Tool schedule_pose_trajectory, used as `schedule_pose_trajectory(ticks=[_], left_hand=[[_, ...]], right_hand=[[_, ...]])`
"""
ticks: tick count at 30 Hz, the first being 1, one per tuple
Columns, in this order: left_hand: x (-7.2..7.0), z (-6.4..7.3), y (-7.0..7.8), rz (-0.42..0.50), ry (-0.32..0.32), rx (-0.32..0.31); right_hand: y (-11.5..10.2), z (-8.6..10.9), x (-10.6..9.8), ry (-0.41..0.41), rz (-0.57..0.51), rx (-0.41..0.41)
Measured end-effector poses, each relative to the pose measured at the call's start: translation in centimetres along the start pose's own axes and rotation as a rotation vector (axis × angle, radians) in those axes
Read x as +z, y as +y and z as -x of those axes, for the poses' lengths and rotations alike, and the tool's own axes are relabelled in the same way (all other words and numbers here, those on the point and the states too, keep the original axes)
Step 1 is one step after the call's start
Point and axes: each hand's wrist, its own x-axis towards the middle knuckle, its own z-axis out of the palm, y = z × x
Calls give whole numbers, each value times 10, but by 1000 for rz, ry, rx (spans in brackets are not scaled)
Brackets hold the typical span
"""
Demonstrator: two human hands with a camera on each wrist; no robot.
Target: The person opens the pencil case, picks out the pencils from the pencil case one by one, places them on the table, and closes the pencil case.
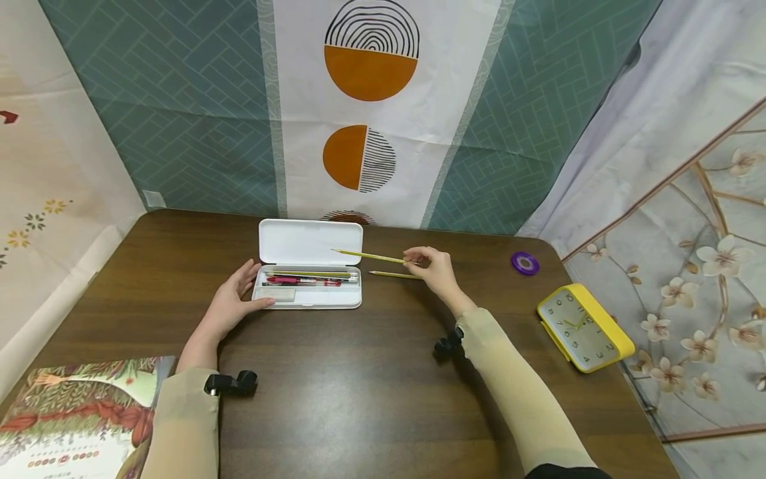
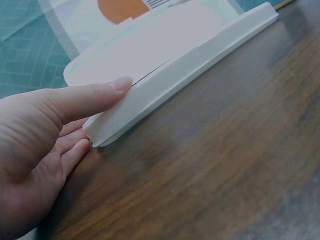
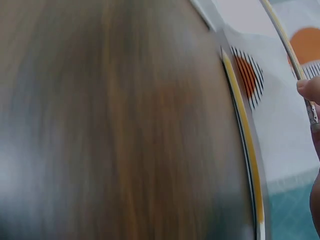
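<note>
My left hand (image 1: 230, 303) holds the left end of an open white pencil case (image 1: 320, 299). In the left wrist view its thumb (image 2: 95, 100) lies along the case's front edge and the other fingers are at the end wall. Several pencils and pens, one a red pen (image 1: 311, 282), lie in the case beside a whitish eraser (image 1: 280, 293). My right hand (image 1: 437, 271) pinches a yellow pencil (image 1: 371, 256) near its rear end, its tip reaching over the case's right side. A second yellow pencil (image 1: 391, 274) lies on the table below that hand.
On the brown table (image 1: 347, 386), a purple ring-shaped roll (image 1: 525, 263) and a yellow alarm clock (image 1: 583, 327) stand to the right. An illustrated book (image 1: 84, 416) lies at the front left. Behind the table hangs a patterned cloth (image 1: 197, 133).
</note>
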Motion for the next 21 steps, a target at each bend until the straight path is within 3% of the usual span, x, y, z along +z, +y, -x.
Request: schedule_pose_trajectory(ticks=[11,21], left_hand=[[1,0,0,3,3,4],[1,-1,-2,9,-5,3]], right_hand=[[28,21,-43,-50,21,125],[40,35,-58,-135,31,164]])
